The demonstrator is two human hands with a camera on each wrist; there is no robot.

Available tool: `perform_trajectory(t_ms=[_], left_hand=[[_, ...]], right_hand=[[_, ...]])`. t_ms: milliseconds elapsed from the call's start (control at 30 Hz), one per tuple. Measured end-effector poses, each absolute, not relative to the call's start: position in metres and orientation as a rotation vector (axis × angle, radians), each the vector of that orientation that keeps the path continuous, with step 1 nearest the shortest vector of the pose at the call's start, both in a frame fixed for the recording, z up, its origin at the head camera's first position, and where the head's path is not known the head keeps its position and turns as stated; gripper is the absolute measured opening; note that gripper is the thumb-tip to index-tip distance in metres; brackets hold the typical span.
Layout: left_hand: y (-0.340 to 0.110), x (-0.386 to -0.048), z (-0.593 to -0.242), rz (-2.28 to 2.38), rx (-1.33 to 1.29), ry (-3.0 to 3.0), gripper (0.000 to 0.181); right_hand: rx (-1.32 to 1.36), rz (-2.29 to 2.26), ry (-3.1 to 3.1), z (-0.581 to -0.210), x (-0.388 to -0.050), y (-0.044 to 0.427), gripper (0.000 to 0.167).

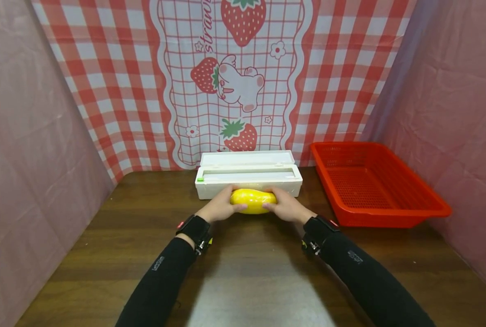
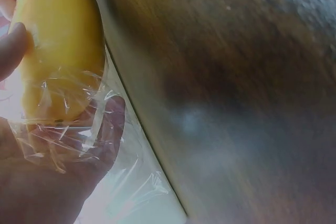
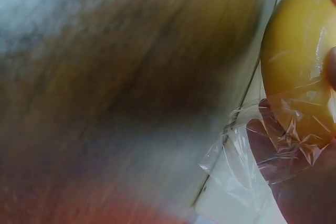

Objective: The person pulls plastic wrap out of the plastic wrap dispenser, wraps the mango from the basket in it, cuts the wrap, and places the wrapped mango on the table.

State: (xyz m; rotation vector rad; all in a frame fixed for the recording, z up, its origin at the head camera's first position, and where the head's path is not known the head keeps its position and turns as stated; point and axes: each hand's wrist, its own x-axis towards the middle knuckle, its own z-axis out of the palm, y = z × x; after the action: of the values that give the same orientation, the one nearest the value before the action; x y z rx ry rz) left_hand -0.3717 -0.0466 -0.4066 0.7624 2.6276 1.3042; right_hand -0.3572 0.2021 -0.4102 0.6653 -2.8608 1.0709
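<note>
holding yellow fruit [image 1: 252,201] by both ends, hands [image 1: 221,206] curled round it. clear wrap [image 3: 239,153] likely slippery. fruit seems firm, smooth; best gripped at ends, gently.

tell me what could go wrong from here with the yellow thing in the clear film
The clear film is creased and loose over the fingers, so it might cling and lift when the left hand or right hand lets go. The yellow object is rounded and held by its two ends, so it could slip if one hand loosens. The white box is just behind, so a forward push may bump it.
</note>
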Motion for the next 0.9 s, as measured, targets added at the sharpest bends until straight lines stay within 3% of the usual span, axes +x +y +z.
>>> perform_trajectory(t_ms=[600,900], left_hand=[[-0.045,-0.378,-0.406,1.28,0.632,2.663,0.061],[-0.042,-0.377,-0.394,1.328,0.585,2.658,0.054]], right_hand=[[0.42,1.268,-2.876,-0.406,-0.362,0.197,0.043],[0.236,1.378,-2.818,-0.401,-0.367,0.201,0.058]])
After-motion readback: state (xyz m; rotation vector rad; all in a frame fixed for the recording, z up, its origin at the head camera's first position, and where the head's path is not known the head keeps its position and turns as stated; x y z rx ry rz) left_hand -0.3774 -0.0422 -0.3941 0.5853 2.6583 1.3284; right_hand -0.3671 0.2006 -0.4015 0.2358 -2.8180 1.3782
